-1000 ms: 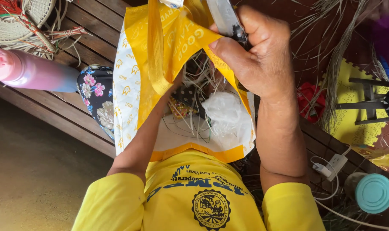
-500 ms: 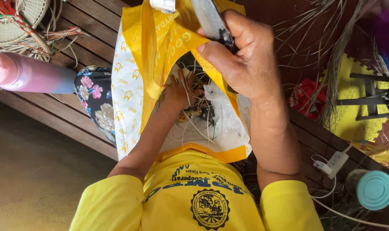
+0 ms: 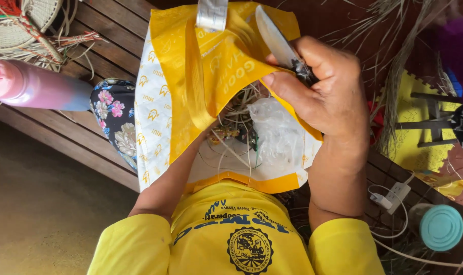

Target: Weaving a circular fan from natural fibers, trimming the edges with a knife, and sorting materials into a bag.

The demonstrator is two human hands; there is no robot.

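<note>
Right now we are pinching the bag's (image 3: 191, 97) yellow rim between the thumb and curled fingers (image 3: 313, 61) of our right hand (image 3: 328, 97), and in that same clenched grip we are holding a knife (image 3: 275, 40), its pale blade sticking up and away past the thumb. The bag is hanging open just below and left of those fingers, resting against our lap. We are reaching our left hand down into the bag's mouth; only the forearm (image 3: 173, 175) is showing, so we cannot tell whether those fingers are closed on anything. Inside, thin pale strips (image 3: 231, 142) are lying tangled beside a crumpled clear plastic (image 3: 280, 135). Compared with half a second ago, our left hand, then visible among the strips, is now sinking out of sight under the bag's yellow flap, and our right hand is shifting rightward, pulling the rim wider. Outward, a pink bottle (image 3: 33, 89) is lying on the wooden bench (image 3: 109, 30) at left, and a teal lid (image 3: 442, 228) is sitting at lower right.
</note>
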